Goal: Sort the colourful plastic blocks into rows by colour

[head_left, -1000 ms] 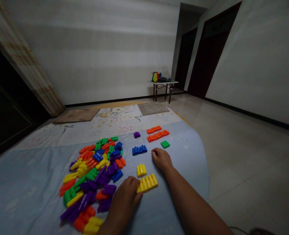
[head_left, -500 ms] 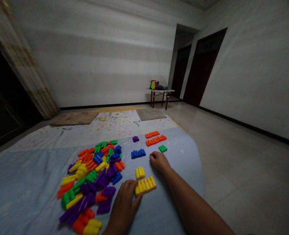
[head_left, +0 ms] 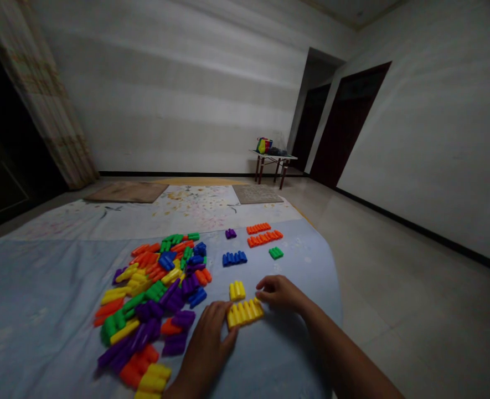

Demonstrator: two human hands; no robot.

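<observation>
A row of joined yellow toy blocks lies on the blue cloth in front of me. My left hand has its left end between the fingertips and the thumb. By the row's far right corner is my right hand, fingers curved and slightly apart, with nothing visible in them. A shorter yellow piece sits just beyond the long row. Farther off are a blue row, a small purple piece, a small green piece and two orange rows, the nearer one being longer.
To the left spreads a heap of mixed toy blocks in several colours. Two mats, one brown and one grey, lie at the cloth's far edge. A small table with a colourful bag stands near the wall.
My right hand has come nearer, from beside the blue row to the right end of the long yellow row. My left hand stays at its left end. The view has tilted slightly.
</observation>
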